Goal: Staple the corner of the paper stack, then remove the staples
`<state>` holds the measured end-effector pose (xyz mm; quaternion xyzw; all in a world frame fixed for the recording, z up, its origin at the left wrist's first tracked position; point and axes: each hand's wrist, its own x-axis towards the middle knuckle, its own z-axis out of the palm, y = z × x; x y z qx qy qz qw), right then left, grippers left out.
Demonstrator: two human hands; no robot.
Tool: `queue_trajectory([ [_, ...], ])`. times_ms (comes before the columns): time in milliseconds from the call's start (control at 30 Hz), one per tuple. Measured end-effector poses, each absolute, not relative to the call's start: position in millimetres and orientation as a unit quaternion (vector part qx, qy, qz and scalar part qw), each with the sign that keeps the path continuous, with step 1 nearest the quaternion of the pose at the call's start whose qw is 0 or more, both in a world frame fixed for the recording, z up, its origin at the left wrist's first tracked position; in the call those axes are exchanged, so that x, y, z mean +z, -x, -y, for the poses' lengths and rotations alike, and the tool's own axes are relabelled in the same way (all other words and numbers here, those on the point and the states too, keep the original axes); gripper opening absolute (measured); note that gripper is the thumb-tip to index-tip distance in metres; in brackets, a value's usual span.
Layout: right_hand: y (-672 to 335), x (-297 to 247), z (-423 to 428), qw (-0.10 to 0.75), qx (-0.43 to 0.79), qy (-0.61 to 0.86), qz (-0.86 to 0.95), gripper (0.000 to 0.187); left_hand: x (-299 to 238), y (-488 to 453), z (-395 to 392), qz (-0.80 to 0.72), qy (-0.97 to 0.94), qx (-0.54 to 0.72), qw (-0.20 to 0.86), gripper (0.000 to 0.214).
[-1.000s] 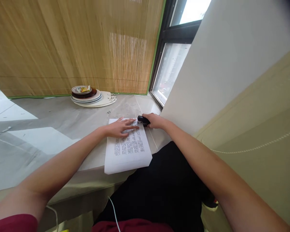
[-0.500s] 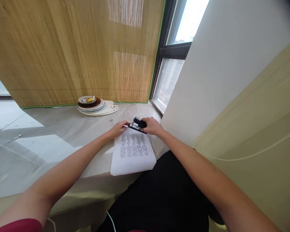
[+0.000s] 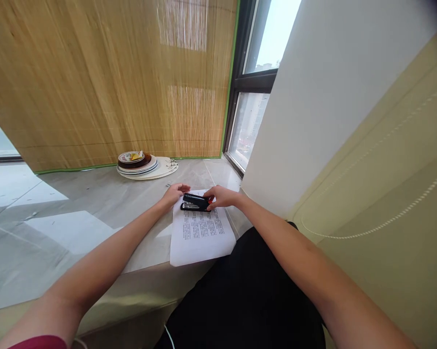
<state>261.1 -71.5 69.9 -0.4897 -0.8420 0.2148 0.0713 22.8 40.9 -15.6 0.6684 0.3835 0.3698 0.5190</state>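
Note:
A black stapler (image 3: 195, 202) with a bit of red near its rear lies across the upper part of a printed sheet of paper (image 3: 200, 249). My right hand (image 3: 220, 196) grips the stapler's rear end from the right, thumb on the near side. The stapler's jaws stand apart, and its silver inner track shows. My left hand (image 3: 175, 193) rests at the paper's upper left edge, fingers stretched out and just left of the stapler's front. The paper lies flat, its lower edge reaching the ledge's front edge.
The marble ledge (image 3: 76, 203) runs to the left. Stacked plates (image 3: 138, 167) stand on it by the bamboo blind (image 3: 105, 87). A window (image 3: 247, 126) and a white wall (image 3: 294, 106) border the right side. A beaded cord (image 3: 352, 237) hangs there.
My right hand has brought the stapler down from a tilted hold at the paper's top edge to lie on the sheet. My left hand has loosened from the paper's corner and shifted slightly left.

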Motion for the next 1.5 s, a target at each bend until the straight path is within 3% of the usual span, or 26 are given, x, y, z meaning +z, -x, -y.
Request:
queue_trajectory([
  [167, -271, 61, 64, 0.097, 0.165, 0.504, 0.842, 0.017, -10, -11, -42, -0.304, -0.860, 0.293, 0.286, 0.032],
  [333, -288, 55, 55, 0.156, 0.308, 0.496, 0.797, 0.037, -8, -7, -43, -0.289, -0.896, 0.252, 0.223, 0.034],
  [500, -297, 53, 53, 0.179, 0.380, 0.511, 0.750, 0.048, -12, -7, -47, -0.292, -0.889, 0.258, 0.239, 0.033],
  [800, -278, 57, 57, 0.173, 0.294, 0.604, 0.720, 0.036, -11, -5, -59, -0.346, -0.818, 0.296, 0.352, 0.036],
  [1133, -288, 69, 65, 0.242, 0.340, 0.595, 0.687, 0.026, -4, 1, -53, -0.311, -0.870, 0.263, 0.279, 0.031],
  [1333, -281, 63, 63, 0.240, 0.307, 0.598, 0.700, 0.018, -8, 0, -52, -0.288, -0.875, 0.273, 0.278, 0.027],
  [1433, -274, 62, 63, 0.223, 0.232, 0.615, 0.720, 0.007, -7, 2, -56, -0.288, -0.872, 0.272, 0.288, 0.024],
  [1500, -268, 63, 64, 0.201, 0.171, 0.629, 0.731, 0.010, -7, 3, -58, -0.286, -0.871, 0.270, 0.295, 0.020],
])
